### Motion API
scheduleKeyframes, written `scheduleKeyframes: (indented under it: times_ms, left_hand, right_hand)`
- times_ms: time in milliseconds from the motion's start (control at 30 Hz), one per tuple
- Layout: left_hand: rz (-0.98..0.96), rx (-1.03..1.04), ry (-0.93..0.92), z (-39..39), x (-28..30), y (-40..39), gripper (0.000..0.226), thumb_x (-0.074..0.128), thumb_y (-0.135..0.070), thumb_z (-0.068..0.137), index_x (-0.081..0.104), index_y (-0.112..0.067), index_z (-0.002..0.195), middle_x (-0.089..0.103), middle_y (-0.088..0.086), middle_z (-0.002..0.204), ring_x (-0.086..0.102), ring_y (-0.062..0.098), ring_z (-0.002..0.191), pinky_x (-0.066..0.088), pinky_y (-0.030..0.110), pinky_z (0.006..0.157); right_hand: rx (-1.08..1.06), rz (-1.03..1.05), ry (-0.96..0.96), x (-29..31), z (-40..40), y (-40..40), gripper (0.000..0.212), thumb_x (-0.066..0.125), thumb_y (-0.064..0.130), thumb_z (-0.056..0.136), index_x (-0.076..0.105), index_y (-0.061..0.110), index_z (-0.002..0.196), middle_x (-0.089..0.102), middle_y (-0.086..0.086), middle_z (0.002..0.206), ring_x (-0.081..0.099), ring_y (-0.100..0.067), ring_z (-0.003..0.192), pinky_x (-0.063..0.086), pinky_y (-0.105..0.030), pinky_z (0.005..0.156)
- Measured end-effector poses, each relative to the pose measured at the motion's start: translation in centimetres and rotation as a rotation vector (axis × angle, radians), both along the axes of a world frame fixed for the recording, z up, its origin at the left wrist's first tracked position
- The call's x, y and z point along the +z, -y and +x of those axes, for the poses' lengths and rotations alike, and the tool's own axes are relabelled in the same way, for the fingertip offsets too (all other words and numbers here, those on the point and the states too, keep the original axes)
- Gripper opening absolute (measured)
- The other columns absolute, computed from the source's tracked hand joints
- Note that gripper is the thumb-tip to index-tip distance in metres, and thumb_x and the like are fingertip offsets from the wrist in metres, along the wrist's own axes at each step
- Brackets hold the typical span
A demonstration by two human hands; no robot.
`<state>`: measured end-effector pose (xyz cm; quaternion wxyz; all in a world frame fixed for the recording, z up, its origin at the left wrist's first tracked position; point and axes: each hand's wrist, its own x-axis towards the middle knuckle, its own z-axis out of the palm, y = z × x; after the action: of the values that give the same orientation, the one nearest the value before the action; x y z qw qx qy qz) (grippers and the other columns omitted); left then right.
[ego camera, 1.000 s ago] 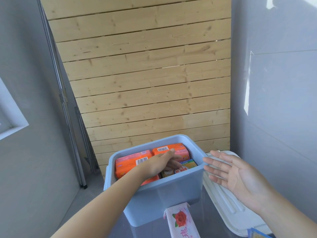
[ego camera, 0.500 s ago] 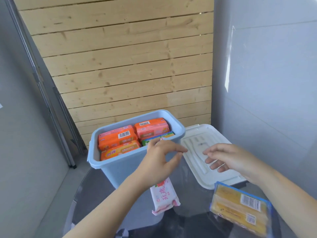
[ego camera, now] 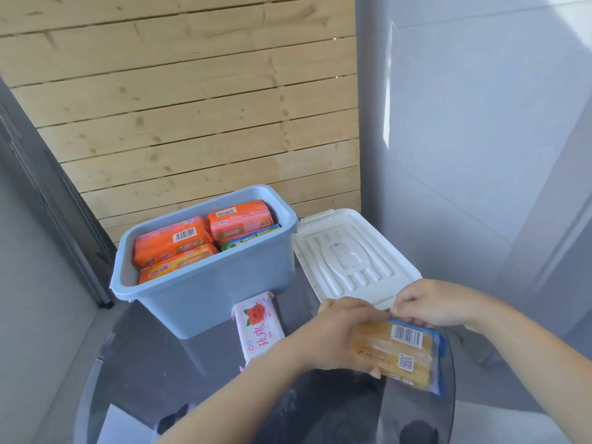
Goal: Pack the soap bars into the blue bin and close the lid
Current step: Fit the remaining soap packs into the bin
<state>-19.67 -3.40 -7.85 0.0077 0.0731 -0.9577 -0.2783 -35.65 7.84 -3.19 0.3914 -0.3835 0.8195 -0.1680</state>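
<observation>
We have both hands on the yellow pack [ego camera: 397, 354], the soap nearest us, low and right of centre on the tabletop [ego camera: 153, 357]. Our left hand [ego camera: 339, 334] wraps its left end, fingers [ego camera: 373, 373] curled under the near edge; our right hand [ego camera: 439, 304] pinches the far edge near the barcode. So both hands are closed on this one pack, and neither is free.

The relation that matters is the pack to the bin [ego camera: 205, 283]. From the pack, the bin's open mouth lies at about ten o'clock, higher and further from us. The pack's long axis runs roughly from nine-thirty to three-thirty, dipping toward the right. The left hand is the nearer one to the bin, so we judge the carry will lead with that end, up and over the near rim.

Room is tight. Orange packs [ego camera: 173, 241] fill the left and back of the bin, and a green-edged pack [ego camera: 250, 240] sits at the right. We cannot tell how much depth remains, so the yellow pack may have to lie flat on top.

One more bar, the rose pack [ego camera: 258, 326], lies at the foot of the bin, touching its front wall, at about nine o'clock from our left hand. The lid [ego camera: 349, 261] lies flat just right of the bin, at twelve o'clock from the pack, not yet fitted.
</observation>
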Motion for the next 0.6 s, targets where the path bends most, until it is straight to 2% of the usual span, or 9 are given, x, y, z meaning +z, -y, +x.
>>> scheduleKeyframes:
  times_ms: [167, 267, 367, 433, 467, 533, 600]
  left_hand:
    - [-0.176, -0.061, -0.045, -0.1, -0.1, -0.5, 0.072, 0.074, -0.039, 0.071, 0.043, -0.032, 0.136, 0.055, 0.001, 0.119, 0.044, 0.016, 0.111, 0.031, 0.019, 0.092]
    - [-0.155, -0.032, -0.079, 1.1, 0.4, -0.2, 0.07, 0.071, -0.04, 0.071, 0.043, -0.036, 0.135, 0.055, 0.001, 0.116, 0.045, 0.016, 0.109, 0.035, 0.018, 0.089]
    - [-0.147, 0.06, -0.151, 2.6, 1.3, 0.9, 0.069, 0.069, -0.043, 0.072, 0.042, -0.041, 0.135, 0.053, -0.005, 0.123, 0.042, 0.01, 0.115, 0.027, 0.003, 0.089]
    - [-0.19, 0.131, -0.212, 3.6, 2.4, 1.8, 0.068, 0.069, -0.045, 0.073, 0.045, -0.036, 0.136, 0.051, -0.005, 0.128, 0.041, 0.008, 0.119, 0.02, -0.005, 0.089]
    - [-0.197, 0.164, -0.241, 4.1, 3.1, 2.3, 0.067, 0.07, -0.043, 0.074, 0.047, -0.032, 0.136, 0.05, -0.004, 0.13, 0.04, 0.009, 0.12, 0.018, -0.006, 0.09]
    - [-0.179, 0.235, -0.299, 5.2, 4.8, 3.5, 0.068, 0.073, -0.036, 0.073, 0.05, -0.025, 0.135, 0.049, -0.003, 0.131, 0.04, 0.01, 0.121, 0.02, -0.003, 0.094]
    - [-0.162, 0.308, -0.366, 6.2, 6.6, 4.7, 0.068, 0.075, -0.03, 0.071, 0.052, -0.022, 0.134, 0.048, -0.003, 0.127, 0.041, 0.011, 0.12, 0.025, 0.004, 0.098]
  right_hand:
    - [0.022, 0.02, 0.079, 0.6, 0.1, -0.1, 0.027, 0.05, 0.025, 0.087, 0.073, 0.01, 0.088, 0.076, -0.004, 0.09, 0.072, -0.018, 0.085, 0.058, -0.033, 0.084]
    - [0.029, -0.026, 0.117, 1.0, 0.4, 0.2, 0.026, 0.053, 0.027, 0.087, 0.073, 0.01, 0.09, 0.076, -0.003, 0.092, 0.071, -0.018, 0.088, 0.056, -0.03, 0.084]
    - [0.009, -0.148, 0.131, 1.3, 0.6, 0.8, 0.019, 0.06, 0.033, 0.084, 0.075, 0.022, 0.086, 0.074, 0.006, 0.089, 0.066, -0.01, 0.086, 0.05, -0.024, 0.078]
    - [-0.002, -0.242, 0.176, 1.6, 0.9, 1.5, 0.014, 0.061, 0.035, 0.085, 0.074, 0.029, 0.087, 0.072, 0.011, 0.09, 0.065, -0.009, 0.089, 0.047, -0.021, 0.073]
    - [-0.013, -0.298, 0.21, 1.7, 1.2, 1.9, 0.013, 0.062, 0.034, 0.085, 0.074, 0.031, 0.089, 0.073, 0.009, 0.092, 0.067, -0.014, 0.091, 0.049, -0.022, 0.072]
    - [-0.035, -0.448, 0.3, 2.1, 1.8, 3.0, 0.014, 0.063, 0.031, 0.086, 0.072, 0.033, 0.096, 0.075, 0.0, 0.099, 0.067, -0.028, 0.098, 0.056, -0.035, 0.081]
    - [-0.061, -0.617, 0.384, 2.5, 2.7, 4.5, 0.021, 0.064, 0.028, 0.085, 0.07, 0.034, 0.104, 0.074, -0.004, 0.103, 0.067, -0.034, 0.098, 0.05, -0.052, 0.091]
